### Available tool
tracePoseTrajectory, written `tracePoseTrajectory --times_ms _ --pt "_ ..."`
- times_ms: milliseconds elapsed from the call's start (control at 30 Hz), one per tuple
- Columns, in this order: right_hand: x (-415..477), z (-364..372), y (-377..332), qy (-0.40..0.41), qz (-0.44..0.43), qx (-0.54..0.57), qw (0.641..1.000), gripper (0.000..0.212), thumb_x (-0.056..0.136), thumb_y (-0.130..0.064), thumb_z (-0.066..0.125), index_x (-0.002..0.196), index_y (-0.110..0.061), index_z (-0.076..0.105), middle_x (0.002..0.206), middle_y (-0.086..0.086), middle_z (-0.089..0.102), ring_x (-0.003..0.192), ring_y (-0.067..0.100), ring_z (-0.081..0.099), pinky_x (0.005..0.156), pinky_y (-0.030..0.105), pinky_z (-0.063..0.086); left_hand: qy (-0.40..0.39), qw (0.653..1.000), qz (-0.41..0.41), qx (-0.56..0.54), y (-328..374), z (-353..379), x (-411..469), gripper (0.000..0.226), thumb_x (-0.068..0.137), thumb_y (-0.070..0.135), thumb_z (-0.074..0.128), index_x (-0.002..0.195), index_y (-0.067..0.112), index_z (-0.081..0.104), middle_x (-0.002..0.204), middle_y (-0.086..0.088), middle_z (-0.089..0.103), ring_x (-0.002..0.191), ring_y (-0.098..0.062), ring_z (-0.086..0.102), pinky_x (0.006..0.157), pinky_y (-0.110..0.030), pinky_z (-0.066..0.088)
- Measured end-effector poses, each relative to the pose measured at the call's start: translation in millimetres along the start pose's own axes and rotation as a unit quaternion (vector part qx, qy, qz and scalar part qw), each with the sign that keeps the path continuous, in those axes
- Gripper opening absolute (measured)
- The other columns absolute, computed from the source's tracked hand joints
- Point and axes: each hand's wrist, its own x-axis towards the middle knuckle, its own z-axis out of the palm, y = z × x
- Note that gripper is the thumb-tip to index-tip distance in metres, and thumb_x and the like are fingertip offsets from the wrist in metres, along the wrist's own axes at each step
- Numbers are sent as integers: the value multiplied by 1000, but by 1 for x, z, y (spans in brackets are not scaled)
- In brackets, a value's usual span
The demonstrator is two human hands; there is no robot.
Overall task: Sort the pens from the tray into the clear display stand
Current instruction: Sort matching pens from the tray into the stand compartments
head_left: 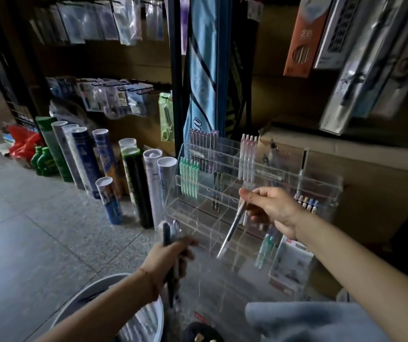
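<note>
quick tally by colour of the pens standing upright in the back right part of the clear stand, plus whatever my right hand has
pink-white pens: 4
dark pen: 1
pale pen pinched by the right hand: 1
Total: 6

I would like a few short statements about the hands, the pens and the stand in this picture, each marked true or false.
1. The right hand holds one pen. True.
2. The left hand is empty. False: it grips a bunch of pens.
3. Green pens stand in the display stand. True.
4. The tubes on the floor lie flat. False: they stand upright.
</note>
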Motion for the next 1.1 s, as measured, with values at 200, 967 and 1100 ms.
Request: tracePoseTrajectory --times_ms 200,967,1100 --pt "5 9 10 -61 20 -59 996 19 79 -19 67 82 -1 61 55 3 61 45 7 57 44 18 49 -223 973 -33 -49 5 39 8 17 89 14 53 100 9 65 100 -12 69 82 -23 67 74 -33 54" --pt "20 -51 1 149 -258 -222 928 9 89 -4 57 95 -9 62 77 3 63 67 16 62 68 25 57 -135 991 24 4 -5 72 71 21 92 10 54 109 -1 60 65 -1 70 47 -10 64 52 -21 54" --pt "25 -39 29 104 -212 -399 886 15 88 -8 61 102 -7 66 89 1 64 82 20 63 83 32 52 -159 980 88 81 -6 80 76 29 92 6 52 120 8 54 60 3 67 40 -6 58 49 -18 53"
